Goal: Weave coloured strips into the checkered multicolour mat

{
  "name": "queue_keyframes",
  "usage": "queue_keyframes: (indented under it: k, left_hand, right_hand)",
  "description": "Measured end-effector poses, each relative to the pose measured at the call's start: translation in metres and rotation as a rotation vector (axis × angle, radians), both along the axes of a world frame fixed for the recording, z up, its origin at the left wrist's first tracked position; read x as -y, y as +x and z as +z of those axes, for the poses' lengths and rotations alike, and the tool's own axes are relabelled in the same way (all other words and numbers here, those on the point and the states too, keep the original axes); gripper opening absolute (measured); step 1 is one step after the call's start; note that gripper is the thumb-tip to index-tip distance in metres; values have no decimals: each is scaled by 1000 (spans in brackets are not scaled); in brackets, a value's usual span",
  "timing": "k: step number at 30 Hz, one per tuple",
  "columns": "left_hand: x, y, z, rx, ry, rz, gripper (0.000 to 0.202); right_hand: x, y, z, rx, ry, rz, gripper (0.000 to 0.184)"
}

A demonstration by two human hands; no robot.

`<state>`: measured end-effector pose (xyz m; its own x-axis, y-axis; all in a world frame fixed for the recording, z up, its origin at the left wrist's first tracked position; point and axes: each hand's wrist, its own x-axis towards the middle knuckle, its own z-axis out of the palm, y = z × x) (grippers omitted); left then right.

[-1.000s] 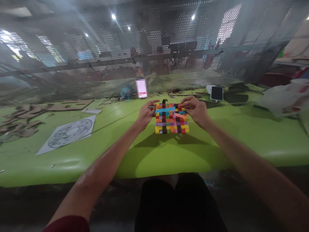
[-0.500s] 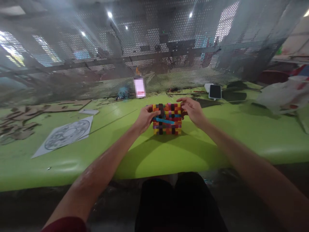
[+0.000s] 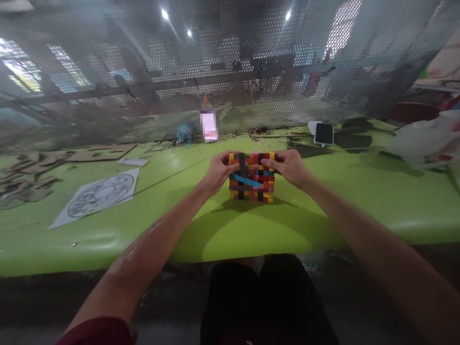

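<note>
A square mat woven of many-coloured paper strips (image 3: 252,182) stands tilted up on the green table (image 3: 251,225) in front of me. A loose blue strip lies slantwise across its face. My left hand (image 3: 218,171) grips the mat's upper left edge with fingers curled. On the upper right edge my right hand (image 3: 289,166) pinches the mat the same way. Both forearms reach in from the near edge.
A printed sheet with a round pattern (image 3: 98,195) lies at the left, with cardboard cut-outs (image 3: 32,175) beyond it. A phone (image 3: 324,133) rests at the back right, a white plastic bag (image 3: 424,141) at the far right. Perforated metal mesh (image 3: 230,72) walls the table's far side.
The mat has been raised from lying flat to standing tilted toward me. Both hands have shifted onto its top corners, the right one closing in from the side.
</note>
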<state>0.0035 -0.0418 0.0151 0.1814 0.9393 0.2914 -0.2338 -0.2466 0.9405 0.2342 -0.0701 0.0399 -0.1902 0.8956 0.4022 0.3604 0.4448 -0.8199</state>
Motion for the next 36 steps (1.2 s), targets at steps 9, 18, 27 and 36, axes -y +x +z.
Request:
queue_keyframes:
  k: [9,18,27,36]
  left_hand:
    - [0,-1,4,-8,-111,16,42]
    - [-2,-2,1,-23,-89,3,37]
    - [-4,-4,-1,-34,-97,3,34]
    - [-6,-6,-4,-42,-120,-46,45]
  right_hand:
    - [-6,3,-2,77,-104,46,47]
    - [-6,2,0,35,-159,140,48]
    - [-11,5,-2,60,-146,-1,37]
    - [-13,6,-3,60,-149,-16,32]
